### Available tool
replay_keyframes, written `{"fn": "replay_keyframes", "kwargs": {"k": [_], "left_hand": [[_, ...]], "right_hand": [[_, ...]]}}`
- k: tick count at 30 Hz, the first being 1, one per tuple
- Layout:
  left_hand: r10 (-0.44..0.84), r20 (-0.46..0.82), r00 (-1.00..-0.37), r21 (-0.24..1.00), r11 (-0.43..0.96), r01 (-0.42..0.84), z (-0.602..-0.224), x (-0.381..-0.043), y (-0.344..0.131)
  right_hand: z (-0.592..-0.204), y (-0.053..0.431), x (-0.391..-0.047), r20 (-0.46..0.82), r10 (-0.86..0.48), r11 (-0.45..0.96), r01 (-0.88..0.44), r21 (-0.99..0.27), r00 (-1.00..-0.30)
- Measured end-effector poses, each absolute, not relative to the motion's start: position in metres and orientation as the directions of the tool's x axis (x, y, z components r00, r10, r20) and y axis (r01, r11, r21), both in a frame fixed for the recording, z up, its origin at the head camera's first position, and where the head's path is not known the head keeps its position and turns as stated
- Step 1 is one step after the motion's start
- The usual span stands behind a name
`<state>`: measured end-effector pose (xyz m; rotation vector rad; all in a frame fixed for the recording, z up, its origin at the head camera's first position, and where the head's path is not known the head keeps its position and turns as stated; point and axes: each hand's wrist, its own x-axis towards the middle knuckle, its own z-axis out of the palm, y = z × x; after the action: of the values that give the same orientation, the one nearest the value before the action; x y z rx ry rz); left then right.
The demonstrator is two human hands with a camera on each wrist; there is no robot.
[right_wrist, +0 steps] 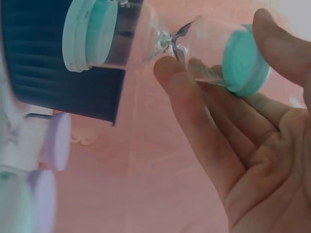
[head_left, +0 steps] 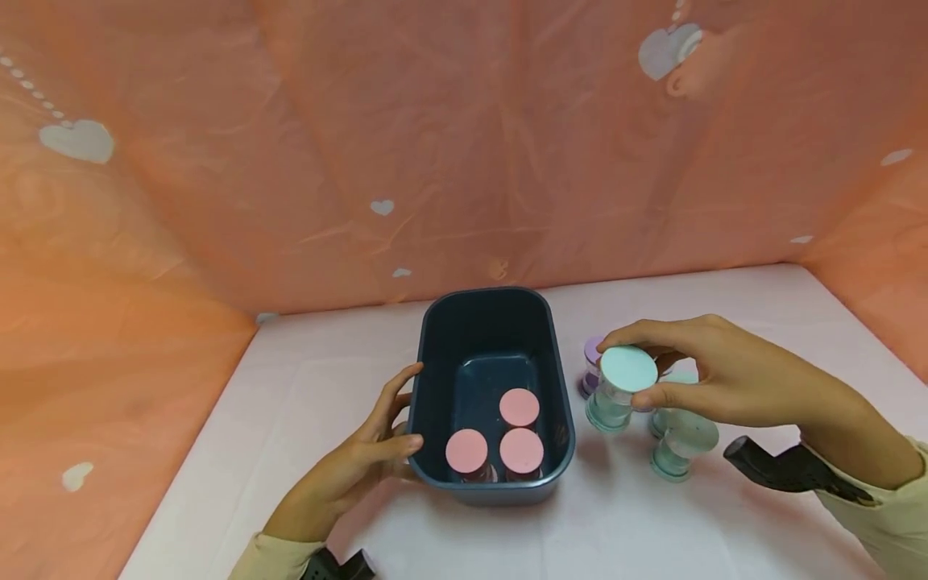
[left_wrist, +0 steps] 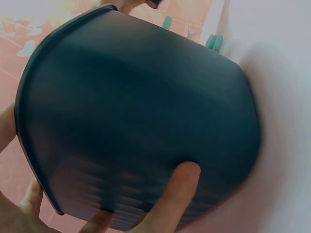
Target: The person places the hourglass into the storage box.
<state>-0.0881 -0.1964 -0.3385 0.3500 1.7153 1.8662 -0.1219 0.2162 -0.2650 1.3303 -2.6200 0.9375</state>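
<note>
The bodies of the three pink-capped hourglasses (head_left: 467, 451) are largely concealed beneath their caps inside the dark bin (head_left: 486, 322). My right hand (head_left: 732, 379) and its load obscure other hourglasses (head_left: 685, 443) on the table (head_left: 623, 524); I cannot determine their number. Right thumb and fingers pinch the mint-capped hourglass (head_left: 625, 374), raised right of the bin. My left hand (head_left: 362, 463), fingers spread, contacts the bin's left side.

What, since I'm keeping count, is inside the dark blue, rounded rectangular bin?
Three items with flat, round pink tops sit toward the near end of the bin; bare floor shows farther back. Their bases are hidden.
</note>
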Motion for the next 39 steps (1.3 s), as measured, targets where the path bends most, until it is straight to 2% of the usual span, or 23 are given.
{"fn": "replay_keyframes", "kwargs": {"k": [6, 18, 21, 25, 32, 39], "left_hand": [[0.559, -0.183, -0.809, 0.976, 0.004, -0.218, -0.338, -0.086, -0.197], [0.592, -0.114, -0.798, 0.985, -0.035, -0.167, -0.34, -0.088, -0.196], [0.593, -0.112, -0.798, 0.984, -0.045, -0.172, -0.341, -0.087, -0.196], [0.589, -0.119, -0.799, 0.982, -0.05, -0.184, -0.341, -0.085, -0.197], [0.582, -0.127, -0.803, 0.979, -0.057, -0.196, -0.341, -0.086, -0.198], [0.592, -0.107, -0.798, 0.981, -0.067, -0.182, -0.342, -0.085, -0.197]], "right_hand": [[-0.241, 0.207, -0.121, 0.324, -0.741, 0.44, -0.79, -0.428, -0.588], [-0.206, 0.196, -0.126, 0.368, -0.794, 0.332, -0.852, -0.405, -0.484], [-0.203, 0.193, -0.131, 0.382, -0.784, 0.322, -0.847, -0.422, -0.488], [-0.201, 0.188, -0.137, 0.372, -0.759, 0.35, -0.817, -0.458, -0.534], [-0.196, 0.176, -0.147, 0.398, -0.747, 0.319, -0.812, -0.489, -0.533], [-0.195, 0.164, -0.151, 0.353, -0.732, 0.356, -0.769, -0.53, -0.582]]}}
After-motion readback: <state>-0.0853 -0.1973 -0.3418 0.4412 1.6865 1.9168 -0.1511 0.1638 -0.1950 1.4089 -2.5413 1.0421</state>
